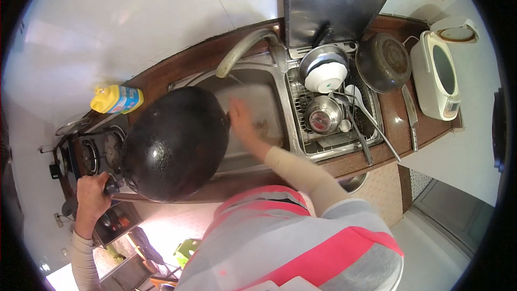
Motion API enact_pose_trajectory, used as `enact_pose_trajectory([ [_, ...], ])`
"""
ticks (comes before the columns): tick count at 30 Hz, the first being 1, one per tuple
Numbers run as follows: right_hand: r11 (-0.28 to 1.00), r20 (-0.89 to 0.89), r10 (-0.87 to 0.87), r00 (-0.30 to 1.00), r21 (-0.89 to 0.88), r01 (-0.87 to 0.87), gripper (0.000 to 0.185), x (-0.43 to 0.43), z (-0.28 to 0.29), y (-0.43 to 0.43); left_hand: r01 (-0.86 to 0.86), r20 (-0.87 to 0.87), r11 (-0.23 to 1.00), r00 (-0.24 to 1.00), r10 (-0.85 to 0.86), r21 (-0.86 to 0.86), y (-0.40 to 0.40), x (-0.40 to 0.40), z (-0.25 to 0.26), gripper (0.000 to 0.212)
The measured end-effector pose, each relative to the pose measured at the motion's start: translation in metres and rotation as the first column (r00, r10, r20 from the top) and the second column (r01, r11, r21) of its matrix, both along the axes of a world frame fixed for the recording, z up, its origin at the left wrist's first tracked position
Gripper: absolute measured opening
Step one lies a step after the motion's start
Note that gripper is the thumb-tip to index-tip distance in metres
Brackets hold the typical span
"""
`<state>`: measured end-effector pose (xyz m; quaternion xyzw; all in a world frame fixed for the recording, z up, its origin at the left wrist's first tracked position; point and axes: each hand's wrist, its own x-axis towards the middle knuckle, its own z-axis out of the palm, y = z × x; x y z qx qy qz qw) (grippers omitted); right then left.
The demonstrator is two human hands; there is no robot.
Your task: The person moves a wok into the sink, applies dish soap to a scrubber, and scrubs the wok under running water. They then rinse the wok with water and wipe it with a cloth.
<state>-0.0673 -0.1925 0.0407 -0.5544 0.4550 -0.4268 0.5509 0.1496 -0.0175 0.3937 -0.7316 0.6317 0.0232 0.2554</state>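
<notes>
A black wok [177,145] is tipped over the left part of the sink, its dark, wet-looking underside turned up towards me. My left hand [93,196] is closed around its handle [111,186] at the lower left. My right hand [241,117], blurred, is over the sink basin [262,89] beside the wok's right edge. Whether it touches the wok or holds anything cannot be told. Above the basin curves a metal faucet [246,48]; the wok hides the basin's left side.
A wire dish rack [297,105] right of the basin holds a white bowl [326,77], metal bowls and utensils. Beyond it are an upturned pot [383,62], a knife [410,109] and an open rice cooker [438,74]. A yellow bottle [117,99] and gas stove [93,155] are left.
</notes>
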Motion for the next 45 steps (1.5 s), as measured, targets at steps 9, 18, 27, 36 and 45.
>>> enact_pose_trajectory([
  [9, 0.817, 0.236, 0.426, 0.873, 0.313, -0.484, 0.057, 0.026, -0.025, -0.069, -0.259, -0.208, 0.965, 0.947, 0.244, -0.050, 0.018, -0.005, -0.042, 0.037],
  [18, 0.893, 0.317, 0.248, 0.915, 0.291, -0.342, 0.057, -0.011, -0.022, -0.111, -0.375, -0.398, 0.927, 0.854, 0.335, -0.023, -0.001, -0.011, -0.093, 0.038],
  [27, 0.978, -0.076, 0.201, 0.977, -0.034, -0.204, 0.057, -0.014, 0.020, -0.084, -0.360, -0.409, 0.933, 0.847, 0.338, 0.025, -0.007, -0.014, -0.109, 0.041],
  [36, 0.744, -0.131, 0.199, 0.971, 0.665, -0.063, 0.061, -0.013, -0.055, -0.062, -0.216, -0.219, 0.970, 0.958, 0.187, -0.113, 0.024, -0.017, -0.045, 0.027],
  [45, 0.242, 0.787, -0.392, 0.476, 0.588, -0.772, 0.046, -0.002, -0.069, -0.057, 0.072, -0.042, 0.962, 0.995, -0.087, -0.262, 0.048, -0.012, -0.043, 0.028],
])
